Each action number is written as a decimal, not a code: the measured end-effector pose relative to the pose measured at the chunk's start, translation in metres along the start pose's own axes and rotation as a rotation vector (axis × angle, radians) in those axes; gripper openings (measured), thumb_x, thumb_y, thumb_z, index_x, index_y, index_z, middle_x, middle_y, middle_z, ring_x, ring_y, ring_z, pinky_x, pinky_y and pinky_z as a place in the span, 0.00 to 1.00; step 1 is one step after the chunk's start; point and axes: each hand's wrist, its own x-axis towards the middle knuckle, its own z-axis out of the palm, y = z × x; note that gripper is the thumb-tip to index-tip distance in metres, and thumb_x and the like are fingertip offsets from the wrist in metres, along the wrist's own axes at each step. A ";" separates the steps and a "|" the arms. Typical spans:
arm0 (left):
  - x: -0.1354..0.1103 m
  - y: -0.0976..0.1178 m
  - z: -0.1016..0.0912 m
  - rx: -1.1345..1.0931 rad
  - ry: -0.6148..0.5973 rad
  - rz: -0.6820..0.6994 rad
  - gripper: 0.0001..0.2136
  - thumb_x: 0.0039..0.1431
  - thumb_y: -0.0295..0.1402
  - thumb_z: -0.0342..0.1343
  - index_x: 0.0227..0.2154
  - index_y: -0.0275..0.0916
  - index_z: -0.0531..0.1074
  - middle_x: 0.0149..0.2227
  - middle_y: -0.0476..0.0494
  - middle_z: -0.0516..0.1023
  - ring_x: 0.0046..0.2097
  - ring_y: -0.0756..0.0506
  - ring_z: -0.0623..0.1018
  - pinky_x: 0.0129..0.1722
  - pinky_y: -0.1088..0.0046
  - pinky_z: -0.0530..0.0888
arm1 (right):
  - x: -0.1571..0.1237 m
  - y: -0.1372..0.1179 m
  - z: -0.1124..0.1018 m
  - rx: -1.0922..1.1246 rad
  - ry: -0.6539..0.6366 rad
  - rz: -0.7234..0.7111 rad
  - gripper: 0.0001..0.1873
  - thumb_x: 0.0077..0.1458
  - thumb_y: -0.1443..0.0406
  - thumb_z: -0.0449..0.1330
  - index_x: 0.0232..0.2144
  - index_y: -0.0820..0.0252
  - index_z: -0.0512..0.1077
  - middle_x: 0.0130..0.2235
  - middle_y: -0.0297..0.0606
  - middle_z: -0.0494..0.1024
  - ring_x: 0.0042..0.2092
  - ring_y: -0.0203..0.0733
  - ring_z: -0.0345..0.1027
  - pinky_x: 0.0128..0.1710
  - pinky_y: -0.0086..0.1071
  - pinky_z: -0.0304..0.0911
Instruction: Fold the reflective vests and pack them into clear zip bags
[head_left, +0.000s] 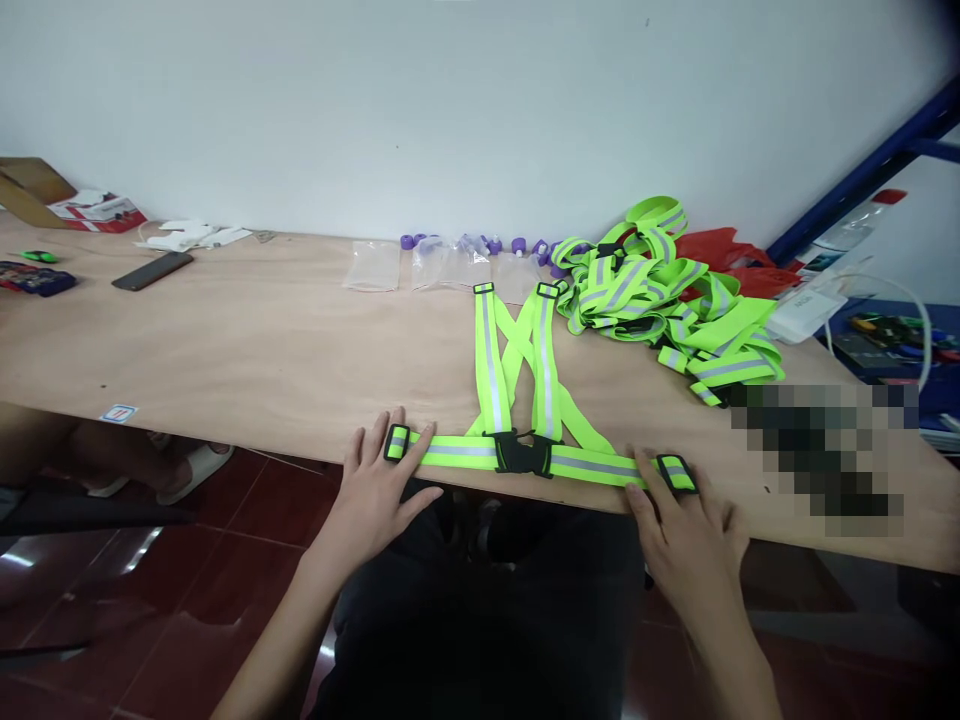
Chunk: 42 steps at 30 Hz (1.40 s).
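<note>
A neon yellow-green reflective vest of straps (546, 370) lies spread flat at the table's front edge, its shoulder straps crossing behind. The black buckle (523, 453) at the middle of its waist strap is fastened. My left hand (382, 480) rests with fingers spread on the strap's left end, beside a black slider (397, 442). At the other end, my right hand (686, 530) lies with fingers apart around another black slider (677, 474). Neither hand grips the strap; both press it lightly against the wood.
Behind on the right is a tangled pile of similar vests (645, 280), with a red plastic bag (731, 255) and a bottle (847, 230). Clear plastic bags (373, 266) and several purple caps (519, 244) line the wall. A phone (152, 270) lies left; a person's legs (112, 450) show below.
</note>
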 end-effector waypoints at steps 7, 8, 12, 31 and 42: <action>0.007 0.000 0.002 -0.038 0.000 -0.009 0.39 0.68 0.53 0.48 0.72 0.40 0.40 0.72 0.30 0.50 0.72 0.29 0.50 0.66 0.40 0.53 | 0.000 -0.004 0.001 -0.034 0.116 -0.024 0.34 0.70 0.52 0.35 0.67 0.61 0.61 0.50 0.55 0.79 0.68 0.61 0.52 0.60 0.63 0.51; 0.008 0.000 0.002 -0.051 0.001 -0.008 0.39 0.68 0.53 0.48 0.72 0.40 0.40 0.71 0.31 0.51 0.72 0.30 0.50 0.66 0.40 0.53 | 0.000 -0.005 0.001 -0.034 0.120 -0.024 0.34 0.70 0.52 0.35 0.67 0.62 0.62 0.49 0.56 0.79 0.67 0.61 0.53 0.60 0.63 0.51; 0.010 -0.004 -0.001 -0.117 -0.001 -0.017 0.42 0.66 0.54 0.52 0.72 0.42 0.38 0.71 0.34 0.52 0.72 0.31 0.51 0.67 0.41 0.53 | 0.001 -0.005 -0.002 -0.021 0.097 -0.013 0.35 0.69 0.51 0.36 0.66 0.63 0.63 0.48 0.56 0.79 0.66 0.63 0.55 0.59 0.63 0.52; 0.025 -0.005 -0.009 -0.391 0.036 -0.227 0.28 0.74 0.49 0.37 0.69 0.39 0.55 0.63 0.37 0.70 0.66 0.38 0.66 0.69 0.50 0.54 | 0.001 -0.007 -0.004 0.076 0.066 0.055 0.38 0.67 0.49 0.37 0.66 0.68 0.61 0.41 0.55 0.81 0.64 0.65 0.59 0.60 0.63 0.50; 0.038 0.010 -0.013 -0.545 0.114 -0.379 0.26 0.71 0.39 0.42 0.67 0.34 0.59 0.33 0.40 0.81 0.38 0.37 0.81 0.45 0.55 0.76 | -0.001 -0.011 -0.002 0.302 0.138 0.075 0.39 0.66 0.45 0.41 0.68 0.65 0.56 0.53 0.55 0.77 0.57 0.62 0.67 0.62 0.59 0.53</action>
